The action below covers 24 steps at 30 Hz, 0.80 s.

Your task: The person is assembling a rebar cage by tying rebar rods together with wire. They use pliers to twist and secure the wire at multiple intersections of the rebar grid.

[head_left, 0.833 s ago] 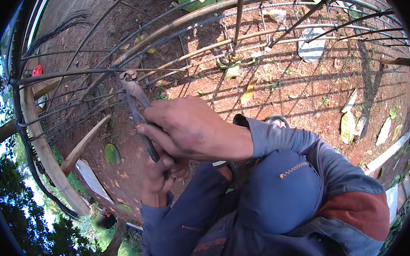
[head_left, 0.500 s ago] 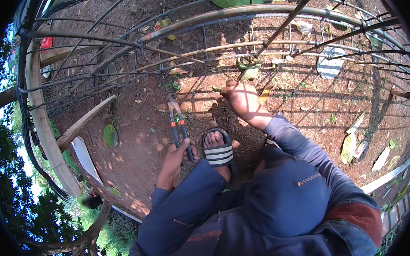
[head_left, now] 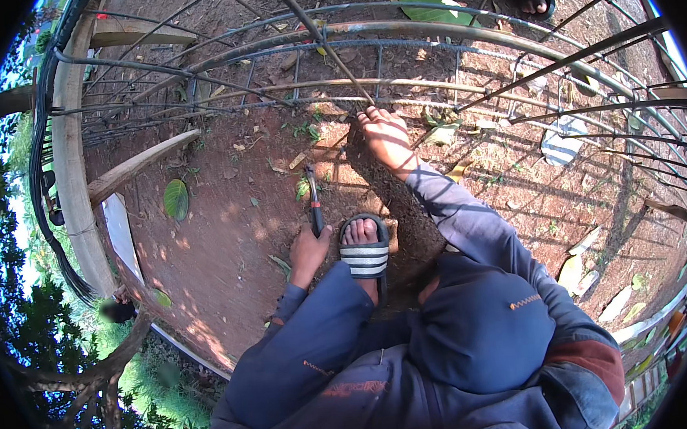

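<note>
Hands apart, the left hand (head_left: 310,252) grips the pliers (head_left: 315,199), long axis pointing away from the body, while the right hand (head_left: 388,139), nearer the rods (head_left: 395,26), perhaps holds nothing.

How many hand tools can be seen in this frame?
1: the pincers, held in the left hand, just left of the striped sandal. Others may be hidden.

Scattered leaves (head_left: 176,199) lie on the reddish-brown soil (head_left: 235,245).
</note>
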Motion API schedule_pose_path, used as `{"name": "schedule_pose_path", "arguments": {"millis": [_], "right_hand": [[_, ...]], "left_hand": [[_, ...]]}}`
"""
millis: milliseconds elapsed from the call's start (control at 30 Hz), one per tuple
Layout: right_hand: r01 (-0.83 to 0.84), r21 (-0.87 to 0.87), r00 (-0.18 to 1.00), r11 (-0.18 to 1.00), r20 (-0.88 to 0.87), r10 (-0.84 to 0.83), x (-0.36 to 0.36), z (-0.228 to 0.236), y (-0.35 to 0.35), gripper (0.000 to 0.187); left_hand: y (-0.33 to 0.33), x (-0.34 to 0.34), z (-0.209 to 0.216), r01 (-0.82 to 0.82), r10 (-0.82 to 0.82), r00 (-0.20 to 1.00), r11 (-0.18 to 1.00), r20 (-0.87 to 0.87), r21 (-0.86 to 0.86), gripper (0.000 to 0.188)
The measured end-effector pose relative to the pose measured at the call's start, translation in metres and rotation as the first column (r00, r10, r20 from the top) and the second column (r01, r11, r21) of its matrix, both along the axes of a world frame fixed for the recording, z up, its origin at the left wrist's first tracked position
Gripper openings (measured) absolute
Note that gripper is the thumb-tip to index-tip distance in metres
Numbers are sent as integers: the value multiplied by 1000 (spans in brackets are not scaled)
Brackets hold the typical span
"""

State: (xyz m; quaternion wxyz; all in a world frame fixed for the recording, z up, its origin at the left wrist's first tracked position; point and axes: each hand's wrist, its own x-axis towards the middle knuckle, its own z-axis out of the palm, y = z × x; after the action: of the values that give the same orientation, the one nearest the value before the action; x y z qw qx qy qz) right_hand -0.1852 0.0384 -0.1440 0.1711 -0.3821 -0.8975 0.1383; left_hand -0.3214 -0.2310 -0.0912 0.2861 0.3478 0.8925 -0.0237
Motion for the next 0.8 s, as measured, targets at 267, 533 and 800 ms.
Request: {"name": "schedule_pose_path", "arguments": {"millis": [267, 533, 800], "right_hand": [[-4, -37, 998, 999, -57, 2, -5, -3, -18, 24], [91, 43, 995, 995, -54, -88, -4, -30, -13, 20], [82, 119, 996, 990, -33, -79, -9, -31, -15, 23]], "left_hand": [[59, -7, 45, 196, -165, 977, 944, -137, 266, 33], [126, 4, 46, 346, -313, 937, 899, -159, 270, 24], [132, -13, 16, 469, -425, 883, 770, -201, 432, 22]]}}
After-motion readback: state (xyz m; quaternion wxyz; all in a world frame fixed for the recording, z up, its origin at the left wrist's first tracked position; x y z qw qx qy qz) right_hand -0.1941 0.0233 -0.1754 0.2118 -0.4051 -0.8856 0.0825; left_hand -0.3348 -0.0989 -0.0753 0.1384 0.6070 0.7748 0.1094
